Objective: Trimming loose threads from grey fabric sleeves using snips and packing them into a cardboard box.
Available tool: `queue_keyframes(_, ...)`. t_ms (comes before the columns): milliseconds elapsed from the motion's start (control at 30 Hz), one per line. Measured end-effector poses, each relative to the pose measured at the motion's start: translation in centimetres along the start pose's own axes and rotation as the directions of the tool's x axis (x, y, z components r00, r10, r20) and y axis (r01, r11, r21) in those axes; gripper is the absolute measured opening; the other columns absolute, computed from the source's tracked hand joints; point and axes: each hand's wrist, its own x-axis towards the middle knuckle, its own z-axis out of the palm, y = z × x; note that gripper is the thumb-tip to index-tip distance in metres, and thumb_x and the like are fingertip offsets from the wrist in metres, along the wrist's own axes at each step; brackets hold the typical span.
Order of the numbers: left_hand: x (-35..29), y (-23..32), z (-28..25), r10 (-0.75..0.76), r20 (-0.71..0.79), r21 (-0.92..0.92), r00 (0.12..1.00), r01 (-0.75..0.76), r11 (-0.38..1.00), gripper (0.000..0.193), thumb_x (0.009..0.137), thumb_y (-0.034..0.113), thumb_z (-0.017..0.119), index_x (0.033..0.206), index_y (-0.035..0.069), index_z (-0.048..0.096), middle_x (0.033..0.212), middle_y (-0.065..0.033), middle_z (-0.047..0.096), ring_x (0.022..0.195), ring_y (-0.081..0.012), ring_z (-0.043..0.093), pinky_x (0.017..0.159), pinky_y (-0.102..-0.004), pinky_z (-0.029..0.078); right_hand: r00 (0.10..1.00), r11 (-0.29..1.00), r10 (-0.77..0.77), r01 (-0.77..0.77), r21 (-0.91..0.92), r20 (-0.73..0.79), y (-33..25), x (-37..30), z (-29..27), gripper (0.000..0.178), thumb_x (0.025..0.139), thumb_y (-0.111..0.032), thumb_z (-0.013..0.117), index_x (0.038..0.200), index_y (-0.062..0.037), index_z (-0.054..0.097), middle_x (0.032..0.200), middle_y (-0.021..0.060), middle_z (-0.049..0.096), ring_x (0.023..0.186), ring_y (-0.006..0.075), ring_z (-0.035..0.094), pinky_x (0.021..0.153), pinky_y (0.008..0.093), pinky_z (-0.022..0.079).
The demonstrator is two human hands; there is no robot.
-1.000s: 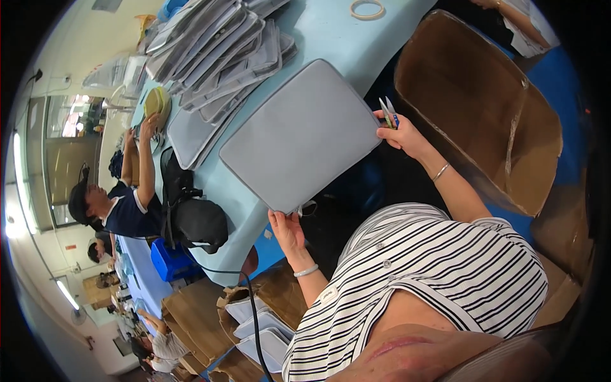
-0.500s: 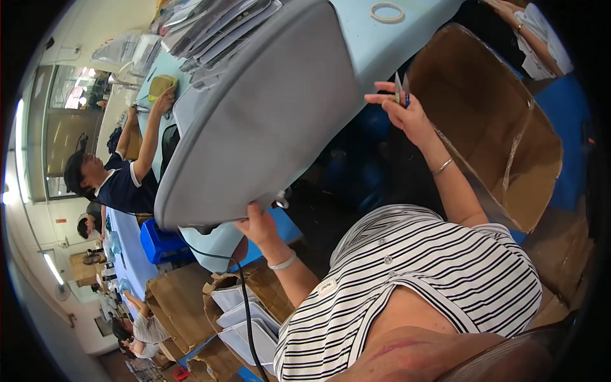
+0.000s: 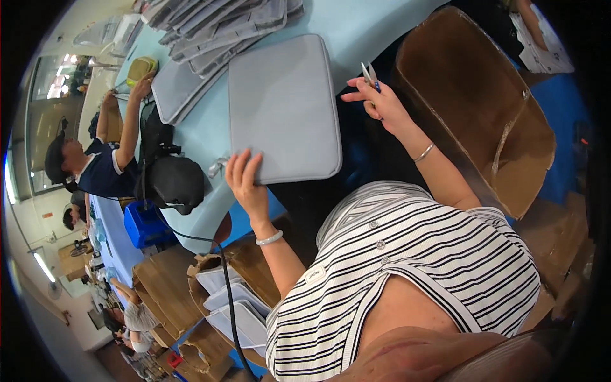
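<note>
A grey padded laptop sleeve [image 3: 283, 108] lies flat at the near edge of the light blue table, its broad side facing up. My left hand [image 3: 249, 181] grips its near-left corner, fingers on top; the thumb is hidden. Beside those fingers is a small shiny object [image 3: 218, 167] that I cannot make out. In my right hand [image 3: 385, 108], off the sleeve's right side, is a pair of small scissors [image 3: 370, 76] with blades pointing up and away. Some fingers of that hand stretch toward the sleeve without touching it.
Several grey sleeves [image 3: 223, 28] are piled at the far side, with more [image 3: 181, 92] left of mine. A black machine [image 3: 175, 181] and a blue bin [image 3: 149, 224] stand left. A large open carton [image 3: 471, 83] is at right. One co-worker [image 3: 105, 156] handles a yellow-green pouch [image 3: 141, 70].
The sleeve, earlier raised and tilted close to view, now lies lower and flat on the table. My left hand still grips its edge; the right hand keeps the scissors beside it.
</note>
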Motion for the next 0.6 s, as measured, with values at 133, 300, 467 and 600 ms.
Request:
queue_keyframes(133, -0.6, 0.0, 0.5, -0.135, -0.119, 0.074, 0.984, 0.145, 0.987, 0.050, 0.068, -0.011, 0.059, 0.114, 0.009, 0.058, 0.125, -0.0117, 0.048, 0.119, -0.0323, 0.043, 0.100, -0.0415, 0.035, 0.999, 0.999, 0.022, -0.021, -0.025, 0.042, -0.5, -0.3, 2.2, 0.035, 0.087, -0.032, 0.065, 0.103, -0.0030, 0.054, 0.082, 0.0081, 0.064, 0.043, 0.0013, 0.028, 0.040, 0.0178, 0.022)
queue_keyframes(300, -1.9, 1.2, 0.4, -0.347, -0.283, 0.042, 0.894, 0.374, 0.927, 0.041, 0.076, -0.008, 0.061, 0.115, 0.004, 0.053, 0.118, -0.0129, 0.048, 0.109, -0.0270, 0.048, 0.087, -0.0351, 0.043, 0.999, 1.000, 0.009, -0.009, -0.005, 0.044, 0.1, -0.7, 3.1, 0.032, 0.080, -0.021, 0.074, 0.098, -0.0050, 0.052, 0.072, -0.0032, 0.051, 0.048, 0.0004, 0.030, 0.041, 0.0180, 0.021)
queue_keyframes(467, -5.5, 0.4, 1.5, -0.788, -0.064, -0.817, 0.612, 0.422, 0.394, 0.019, 0.091, 0.001, 0.052, 0.109, 0.000, 0.049, 0.099, -0.0056, 0.055, 0.083, -0.0111, 0.055, 0.073, -0.0266, 0.049, 0.999, 0.999, 0.045, -0.045, -0.016, 0.008, 0.9, -0.3, 3.1, 0.036, 0.078, -0.015, 0.074, 0.104, -0.0030, 0.052, 0.073, -0.0030, 0.053, 0.049, 0.0006, 0.033, 0.041, 0.0175, 0.024)
queue_keyframes(600, -6.2, 0.1, 2.3, -0.756, 0.339, -0.918, 0.560, 0.373, -0.136, 0.026, 0.097, 0.022, 0.044, 0.114, 0.002, 0.050, 0.103, -0.0041, 0.056, 0.089, -0.0131, 0.057, 0.076, -0.0302, 0.051, 0.998, 0.998, 0.056, -0.056, 0.015, 0.033, 1.0, -0.5, 2.6, 0.038, 0.078, -0.011, 0.073, 0.107, -0.0027, 0.051, 0.075, -0.0006, 0.060, 0.048, -0.0004, 0.036, 0.041, 0.0167, 0.024)
